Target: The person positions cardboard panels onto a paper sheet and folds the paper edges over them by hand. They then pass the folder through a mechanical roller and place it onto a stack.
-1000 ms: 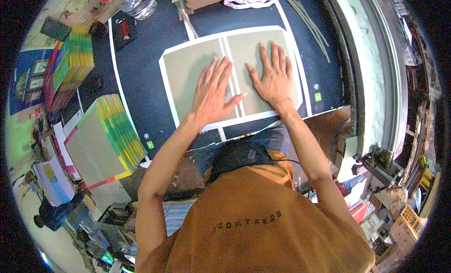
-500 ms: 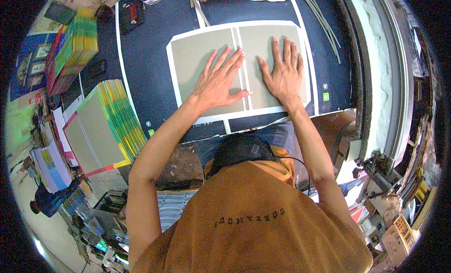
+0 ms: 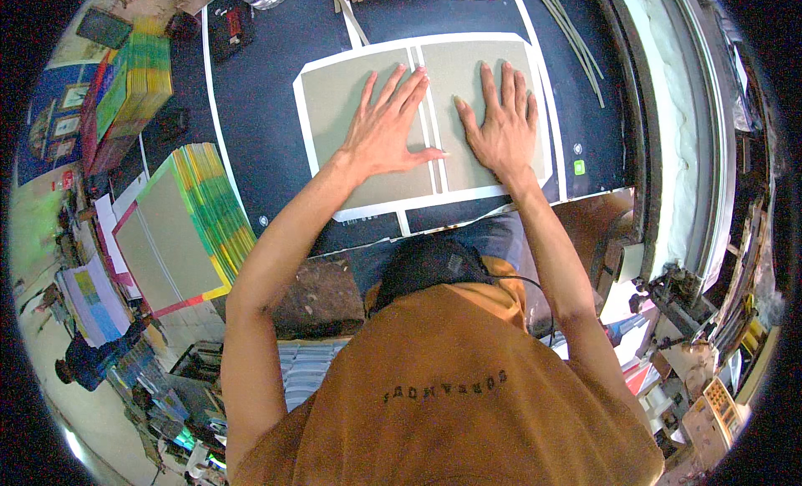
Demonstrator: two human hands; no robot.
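Your left hand and right hand rested palm-down, fingers spread and gripping nothing, on the white-edged grey board. It lay flat on the dark table, thin strips beyond its far right corner.

Room left of boards; cover stack beyond

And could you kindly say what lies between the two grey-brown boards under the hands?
In the head view, a narrow strip with white along both edges lies there; the thumb of the left hand extends across it.
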